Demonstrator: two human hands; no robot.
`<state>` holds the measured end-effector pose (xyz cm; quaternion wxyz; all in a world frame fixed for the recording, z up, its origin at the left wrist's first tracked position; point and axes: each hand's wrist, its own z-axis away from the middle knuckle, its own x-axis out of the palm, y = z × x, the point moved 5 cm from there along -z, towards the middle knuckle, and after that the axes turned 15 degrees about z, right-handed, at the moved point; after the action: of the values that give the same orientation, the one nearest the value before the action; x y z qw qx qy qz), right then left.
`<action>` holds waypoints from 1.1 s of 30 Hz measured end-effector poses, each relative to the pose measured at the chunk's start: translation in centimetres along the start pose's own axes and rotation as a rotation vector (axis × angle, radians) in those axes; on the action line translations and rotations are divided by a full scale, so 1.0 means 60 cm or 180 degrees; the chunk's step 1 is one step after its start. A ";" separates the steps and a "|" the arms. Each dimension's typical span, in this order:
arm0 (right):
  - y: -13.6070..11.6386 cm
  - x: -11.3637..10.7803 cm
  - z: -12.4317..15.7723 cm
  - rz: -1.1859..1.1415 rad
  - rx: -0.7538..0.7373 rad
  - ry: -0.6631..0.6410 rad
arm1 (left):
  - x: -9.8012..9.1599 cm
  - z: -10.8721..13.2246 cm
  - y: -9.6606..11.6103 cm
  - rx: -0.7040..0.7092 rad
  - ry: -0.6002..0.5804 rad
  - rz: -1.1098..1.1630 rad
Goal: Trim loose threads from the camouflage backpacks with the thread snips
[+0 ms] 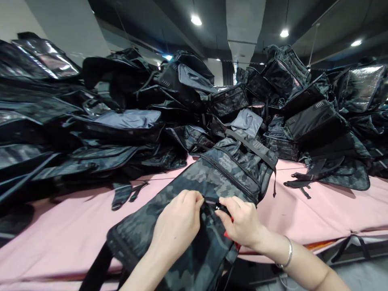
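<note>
A dark camouflage backpack [188, 184] lies flat in front of me, with a black zipper [230, 178] across its upper part and a strap over the far end. My left hand [180, 220] is closed in a pinch on a short dark strip [210, 200] at the bag's middle. Opposite it, my right hand [241, 220] pinches a small black piece [222, 208] with a shiny spot, at the strip's other end. Something red [228, 234] shows below the right fingers; its kind is mostly hidden by the hand.
Pink cloth [315, 210] covers the table. Heaps of similar dark bags stand at the left [115, 125] and right [318, 117], some with grey or silvery linings. Loose straps [306, 178] lie on the cloth at the right. The table's front edge is close to me.
</note>
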<state>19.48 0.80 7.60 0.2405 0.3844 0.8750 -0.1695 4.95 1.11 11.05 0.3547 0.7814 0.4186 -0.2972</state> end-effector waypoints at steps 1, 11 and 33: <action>-0.002 0.000 -0.001 0.0047 -0.0006 0.0007 | -0.001 0.001 -0.001 0.0012 0.0028 -0.0005; 0.008 0.012 -0.004 -0.0072 -0.0087 -0.0337 | 0.001 0.003 -0.002 -0.0030 0.0066 0.0127; 0.015 0.003 -0.020 -0.0383 -0.0038 -0.0760 | -0.008 -0.011 0.000 -0.0957 -0.0662 0.0232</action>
<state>19.69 2.05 8.37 0.3346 0.3069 0.8627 -0.2229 4.85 1.44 11.81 0.5195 0.6993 0.3907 -0.2974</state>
